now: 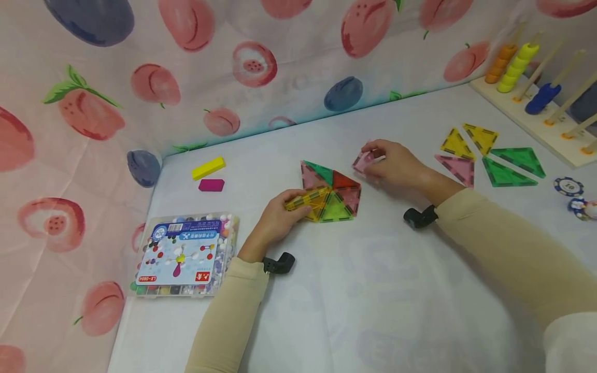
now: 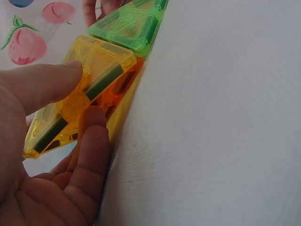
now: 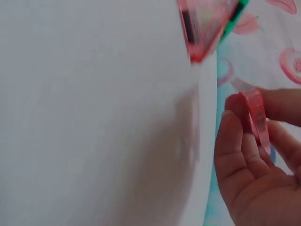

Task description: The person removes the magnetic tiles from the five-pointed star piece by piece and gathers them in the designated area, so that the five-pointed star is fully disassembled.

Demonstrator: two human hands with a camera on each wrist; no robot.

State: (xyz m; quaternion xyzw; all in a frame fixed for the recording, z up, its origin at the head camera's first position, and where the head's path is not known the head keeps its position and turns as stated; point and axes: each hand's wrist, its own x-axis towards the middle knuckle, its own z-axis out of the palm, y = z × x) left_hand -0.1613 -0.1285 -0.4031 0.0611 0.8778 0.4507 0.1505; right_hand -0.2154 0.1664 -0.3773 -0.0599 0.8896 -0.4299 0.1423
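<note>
My left hand (image 1: 275, 220) pinches a yellow magnetic tile (image 2: 101, 61) between thumb and fingers. The tile is tilted over an orange one at the near left of a fan of triangular tiles. That fan has a light green tile (image 1: 337, 209), a red tile (image 1: 344, 180), a teal tile (image 1: 322, 172) and pink ones, with corners meeting in the middle. To the right of the fan, my right hand (image 1: 396, 165) grips a pink triangular tile (image 3: 257, 113) by its edges. In the right wrist view this tile is apart from the fan and raised over the table.
Loose yellow, pink and green triangular tiles (image 1: 510, 172) lie at the right, near poker chips (image 1: 568, 186) and a wooden peg board (image 1: 527, 111) with beads. On the left are a yellow block (image 1: 208, 168), a magenta block (image 1: 211, 185) and a plastic molecular model box (image 1: 179, 254).
</note>
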